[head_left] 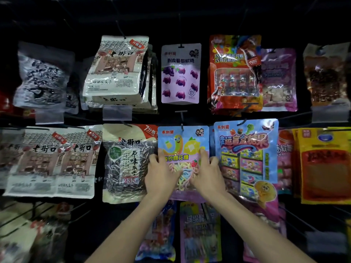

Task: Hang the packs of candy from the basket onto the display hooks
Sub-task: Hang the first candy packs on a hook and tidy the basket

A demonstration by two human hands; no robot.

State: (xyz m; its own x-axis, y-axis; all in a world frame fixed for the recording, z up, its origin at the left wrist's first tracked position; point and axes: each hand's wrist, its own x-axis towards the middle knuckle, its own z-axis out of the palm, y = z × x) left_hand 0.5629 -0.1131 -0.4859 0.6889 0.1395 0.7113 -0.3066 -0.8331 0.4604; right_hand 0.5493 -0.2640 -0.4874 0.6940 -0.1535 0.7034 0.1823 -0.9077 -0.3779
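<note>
A light-blue candy pack [182,143] with fruit cartoons and pastel candy strings hangs at the middle of the display. Its top hole sits on a black display hook [182,118]. My left hand [161,173] grips the pack's left edge and my right hand [206,173] grips its right edge, fingers spread over the lower front. The basket is out of view.
Neighbouring hooks carry a sunflower-seed bag [126,164] on the left, a blue boxed-candy pack [247,158] on the right and a purple grape-gummy pack [180,73] above. More packs [199,230] hang below my wrists. Bare black hook rods [296,219] stick out at the lower right.
</note>
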